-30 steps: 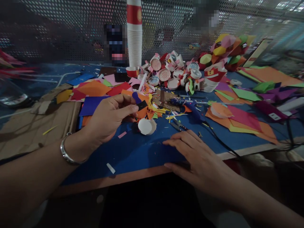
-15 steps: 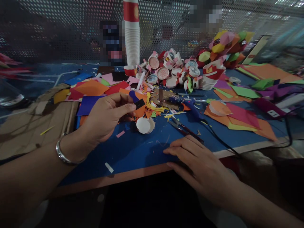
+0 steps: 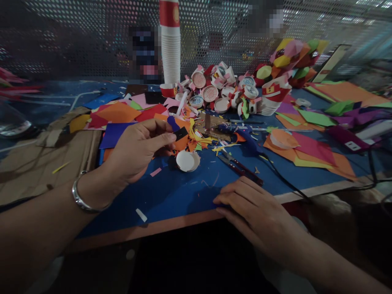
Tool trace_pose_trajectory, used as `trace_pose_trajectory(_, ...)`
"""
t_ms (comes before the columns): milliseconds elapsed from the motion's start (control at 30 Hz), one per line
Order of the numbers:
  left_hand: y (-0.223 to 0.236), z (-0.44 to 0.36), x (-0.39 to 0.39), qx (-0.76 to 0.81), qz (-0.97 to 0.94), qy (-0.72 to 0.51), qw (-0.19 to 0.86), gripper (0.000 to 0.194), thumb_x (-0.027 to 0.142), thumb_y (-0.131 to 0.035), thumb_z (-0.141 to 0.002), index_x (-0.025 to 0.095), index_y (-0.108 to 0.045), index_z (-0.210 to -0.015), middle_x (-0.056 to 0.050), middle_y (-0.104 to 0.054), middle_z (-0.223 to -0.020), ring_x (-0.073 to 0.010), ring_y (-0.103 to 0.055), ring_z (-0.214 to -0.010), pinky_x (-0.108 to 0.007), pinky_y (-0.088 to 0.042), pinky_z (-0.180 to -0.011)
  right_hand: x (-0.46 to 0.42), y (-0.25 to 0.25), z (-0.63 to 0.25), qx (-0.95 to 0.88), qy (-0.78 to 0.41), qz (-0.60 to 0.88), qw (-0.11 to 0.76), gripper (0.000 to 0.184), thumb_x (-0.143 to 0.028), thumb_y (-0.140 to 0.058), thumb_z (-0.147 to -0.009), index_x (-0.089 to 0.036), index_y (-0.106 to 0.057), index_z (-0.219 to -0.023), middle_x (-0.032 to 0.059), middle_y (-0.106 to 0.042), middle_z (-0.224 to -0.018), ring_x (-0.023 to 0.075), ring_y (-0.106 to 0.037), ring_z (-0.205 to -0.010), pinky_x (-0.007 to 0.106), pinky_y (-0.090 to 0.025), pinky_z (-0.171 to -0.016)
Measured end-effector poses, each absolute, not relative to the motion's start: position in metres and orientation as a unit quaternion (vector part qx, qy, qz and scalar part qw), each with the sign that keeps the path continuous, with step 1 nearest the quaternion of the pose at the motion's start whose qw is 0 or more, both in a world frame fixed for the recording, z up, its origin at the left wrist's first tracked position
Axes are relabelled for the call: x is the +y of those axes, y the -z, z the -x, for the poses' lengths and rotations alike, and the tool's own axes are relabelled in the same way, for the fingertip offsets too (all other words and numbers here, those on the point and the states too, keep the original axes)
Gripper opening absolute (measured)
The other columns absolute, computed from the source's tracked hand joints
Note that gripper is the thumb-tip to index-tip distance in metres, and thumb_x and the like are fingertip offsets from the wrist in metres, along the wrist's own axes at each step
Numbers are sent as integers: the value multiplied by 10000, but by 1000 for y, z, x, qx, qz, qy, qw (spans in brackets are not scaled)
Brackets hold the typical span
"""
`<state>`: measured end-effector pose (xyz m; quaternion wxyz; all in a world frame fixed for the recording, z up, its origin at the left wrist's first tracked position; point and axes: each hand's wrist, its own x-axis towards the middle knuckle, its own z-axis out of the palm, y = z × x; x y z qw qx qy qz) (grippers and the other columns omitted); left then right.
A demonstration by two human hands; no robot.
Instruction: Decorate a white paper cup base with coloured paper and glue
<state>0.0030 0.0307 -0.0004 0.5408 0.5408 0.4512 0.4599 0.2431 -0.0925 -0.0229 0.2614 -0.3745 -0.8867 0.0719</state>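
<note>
So my right hand [image 3: 255,208] is parked at the front edge of the tabletop [image 3: 171,196], fingers together and a bit bent, thumb tip close to them, and honestly I can't tell if there's anything in it. Over to its left, near the same edge, there's a little white scrap [image 3: 141,215], and a pink strip [image 3: 156,172] a bit further in. My left hand [image 3: 136,149], silver bracelet [image 3: 80,195] on the wrist, has a small black piece [image 3: 180,136] pinched between thumb and fingers, raised just past a couple of white round pieces [image 3: 185,161] that overlap. Right of those are some snips [image 3: 240,169] with the blades apart, then a blue glue gun [image 3: 251,141] with its cord trailing off right. Behind my fingers it's all paper scraps [image 3: 202,143], then a messy heap of cut cup bottoms [image 3: 210,94], a tall stack of paper cups [image 3: 170,53] standing upright to its left, and a perforated metal screen [image 3: 92,41] at the very back.
</note>
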Motion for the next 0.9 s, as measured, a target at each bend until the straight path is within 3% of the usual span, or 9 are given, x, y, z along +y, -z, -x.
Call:
trace_pose_trajectory(200, 1, -7, 24, 438, -522, -444, 581, 108, 144, -786, -753, 179, -688, -780, 19, -662, -691, -116, -644, -627, -232, -524, -607, -92, 23, -245, -884, -81, 372, 271, 164, -61, -526, -1000, -125, -677, -992, 51, -731, -902, 193, -654, -862, 357, -503, -870)
trace_pose_trajectory(433, 4, -17, 10, 431, -483, -405, 646, 157, 167, -827, -754, 149, -684, -816, 26, -674, -771, -125, -719, -680, -238, -574, -693, -81, 17, -237, -779, -163, 487, 360, 99, -121, -589, -974, -199, -646, -950, -6, -672, -867, 105, -641, -805, 212, -493, -763)
trace_pose_trajectory(567, 4, -21, 0, 423, -490, -387, 656, 166, 198, -817, -790, 157, -672, -860, 7, -700, -810, -174, -760, -793, -271, -605, -753, -69, 10, -225, -725, -201, 523, 400, 74, -183, -629, -964, -221, -670, -916, -33, -678, -791, 93, -633, -707, 199, -479, -677)
trace_pose_trajectory(900, 7, -26, -11, 414, -474, -390, 672, 196, 202, -838, -748, 153, -654, -796, 26, -650, -786, -131, -695, -716, -288, -641, -730, -54, 17, -209, -605, -364, 535, 463, 183, -339, -676, -954, -202, -703, -836, -36, -678, -665, 92, -624, -605, 191, -478, -588)
